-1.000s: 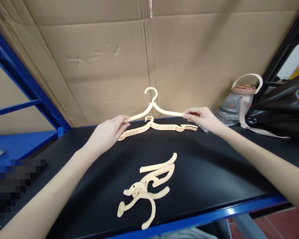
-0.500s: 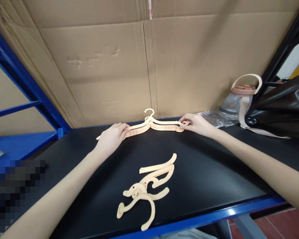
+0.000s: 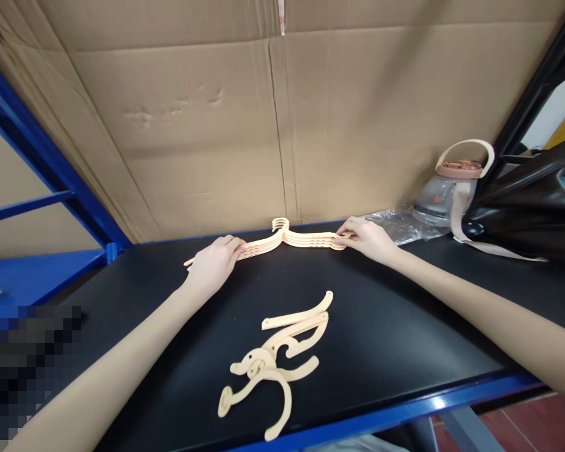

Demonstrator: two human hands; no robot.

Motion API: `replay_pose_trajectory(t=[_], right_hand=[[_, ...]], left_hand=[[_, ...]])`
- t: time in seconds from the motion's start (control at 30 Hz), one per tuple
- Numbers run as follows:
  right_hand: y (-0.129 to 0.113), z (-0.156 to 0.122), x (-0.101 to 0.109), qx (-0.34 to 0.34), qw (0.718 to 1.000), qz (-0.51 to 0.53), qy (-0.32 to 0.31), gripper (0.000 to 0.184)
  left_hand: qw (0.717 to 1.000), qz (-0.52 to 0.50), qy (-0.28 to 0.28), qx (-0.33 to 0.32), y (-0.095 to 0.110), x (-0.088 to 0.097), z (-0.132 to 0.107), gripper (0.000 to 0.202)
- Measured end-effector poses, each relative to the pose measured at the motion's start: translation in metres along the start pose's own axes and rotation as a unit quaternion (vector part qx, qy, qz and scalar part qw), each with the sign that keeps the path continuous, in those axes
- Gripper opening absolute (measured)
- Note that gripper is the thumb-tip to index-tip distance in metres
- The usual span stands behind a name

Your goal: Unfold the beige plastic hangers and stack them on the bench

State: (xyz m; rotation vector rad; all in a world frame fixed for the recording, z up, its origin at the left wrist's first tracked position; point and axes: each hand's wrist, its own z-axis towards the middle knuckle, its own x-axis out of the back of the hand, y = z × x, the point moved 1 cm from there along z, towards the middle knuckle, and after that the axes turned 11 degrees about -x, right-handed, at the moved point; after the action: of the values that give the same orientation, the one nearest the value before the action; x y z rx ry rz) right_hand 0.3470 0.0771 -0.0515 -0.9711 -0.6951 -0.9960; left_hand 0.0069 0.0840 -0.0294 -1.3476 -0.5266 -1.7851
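Observation:
Several cream hangers point(image 3: 306, 240) lie stacked flat at the back of the black tabletop, their hooks bunched together towards the cardboard. My left hand point(image 3: 216, 260) is closed round the left arms of the stack, whose tips poke out beyond it. At the other end, my right hand point(image 3: 365, 238) pinches the right tips between thumb and fingers. Nearer to me lies a loose group of cream hanger parts point(image 3: 275, 376): a large open hook, curved pieces and a straight arm with a bent end.
Cardboard point(image 3: 193, 138) rises behind the table point(image 3: 381, 326). At the back right stand a clear bottle point(image 3: 445, 194) with a strap and crumpled clear plastic point(image 3: 400, 225), beside a black bag point(image 3: 532, 201). A blue metal edge point(image 3: 381, 411) runs along the front.
The top hanger, raised above the others half a second ago, has come down flat onto the stack, its hook now in line with the rest. Both hands have stayed at the ends.

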Motion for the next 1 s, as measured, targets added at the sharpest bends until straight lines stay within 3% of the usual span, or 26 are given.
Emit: replay_pose_trajectory(t=[0.53, 1.0], right_hand=[[-0.003, -0.001, 0.006, 0.006, 0.999, -0.043, -0.024, 0.023], [-0.009, -0.002, 0.005, 0.034, 0.997, -0.064, -0.01, 0.024]], left_hand=[[0.995, -0.046, -0.017, 0.088, -0.012, 0.005, -0.002, 0.034], [0.996, -0.015, -0.026, 0.081, -0.004, 0.009, -0.002, 0.032]])
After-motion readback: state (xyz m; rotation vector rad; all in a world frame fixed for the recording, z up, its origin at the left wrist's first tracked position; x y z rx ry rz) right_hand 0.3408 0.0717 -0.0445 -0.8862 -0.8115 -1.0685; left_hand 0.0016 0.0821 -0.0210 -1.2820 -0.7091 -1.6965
